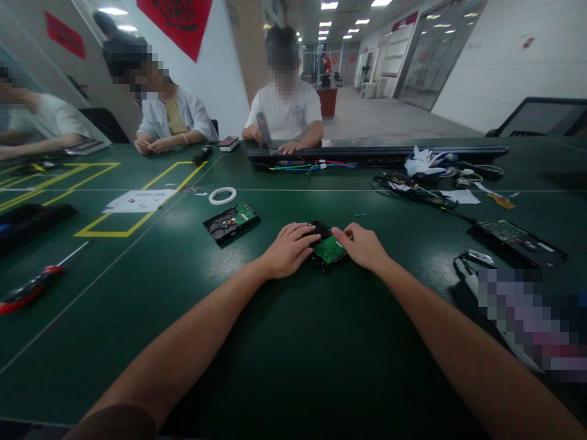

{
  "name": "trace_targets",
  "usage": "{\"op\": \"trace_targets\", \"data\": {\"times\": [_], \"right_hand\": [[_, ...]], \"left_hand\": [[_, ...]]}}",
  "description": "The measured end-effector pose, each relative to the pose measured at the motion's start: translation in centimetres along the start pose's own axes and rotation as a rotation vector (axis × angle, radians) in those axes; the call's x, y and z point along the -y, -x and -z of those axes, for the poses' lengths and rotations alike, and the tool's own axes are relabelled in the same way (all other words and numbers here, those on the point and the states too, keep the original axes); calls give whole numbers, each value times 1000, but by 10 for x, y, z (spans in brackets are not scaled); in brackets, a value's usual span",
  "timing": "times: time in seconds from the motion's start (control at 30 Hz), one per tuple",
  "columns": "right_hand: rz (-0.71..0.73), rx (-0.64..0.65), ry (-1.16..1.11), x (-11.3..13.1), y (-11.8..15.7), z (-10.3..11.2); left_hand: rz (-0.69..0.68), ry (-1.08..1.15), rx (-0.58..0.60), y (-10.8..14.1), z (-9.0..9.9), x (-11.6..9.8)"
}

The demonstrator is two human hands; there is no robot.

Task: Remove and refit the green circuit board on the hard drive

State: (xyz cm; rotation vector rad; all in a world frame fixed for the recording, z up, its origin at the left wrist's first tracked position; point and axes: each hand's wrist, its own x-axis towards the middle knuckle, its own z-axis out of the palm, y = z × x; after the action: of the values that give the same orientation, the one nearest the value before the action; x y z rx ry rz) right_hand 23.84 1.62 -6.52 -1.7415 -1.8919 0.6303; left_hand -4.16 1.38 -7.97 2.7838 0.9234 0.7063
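A hard drive [321,263] lies on the green table in front of me, with a green circuit board [329,249] on its upper side. My left hand [290,250] rests over the drive's left side, its fingers stretched out and slightly apart. At the right edge of the board, my right hand [363,245] is closed in a pinch, thumb on top and fingers curled; the fingertips are partly hidden. Left of my hands lies a second hard drive [232,221], showing a green board and a round motor hub. A short row of tiny screws [361,214] sits beyond my right hand.
A red-and-black screwdriver [34,287] lies at left. Beyond are a tape roll [222,196], paper sheet [140,200] and long black housing [380,154] with wires. Cables [413,188], gloves [426,162] and another hard drive [518,241] are at right. Several people sit across the table.
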Motion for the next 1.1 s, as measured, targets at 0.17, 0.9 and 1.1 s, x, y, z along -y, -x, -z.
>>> {"op": "trace_targets", "data": {"times": [0.17, 0.9, 1.1], "right_hand": [[-173, -181, -106, -27, -12, 11], [-96, -237, 21, -51, -22, 7], [-77, -240, 82, -51, -22, 9]], "left_hand": [[-5, -89, -13, -10, -10, -47], [19, -289, 96, -24, -16, -67], [-22, -292, 137, -22, -11, -68]]}}
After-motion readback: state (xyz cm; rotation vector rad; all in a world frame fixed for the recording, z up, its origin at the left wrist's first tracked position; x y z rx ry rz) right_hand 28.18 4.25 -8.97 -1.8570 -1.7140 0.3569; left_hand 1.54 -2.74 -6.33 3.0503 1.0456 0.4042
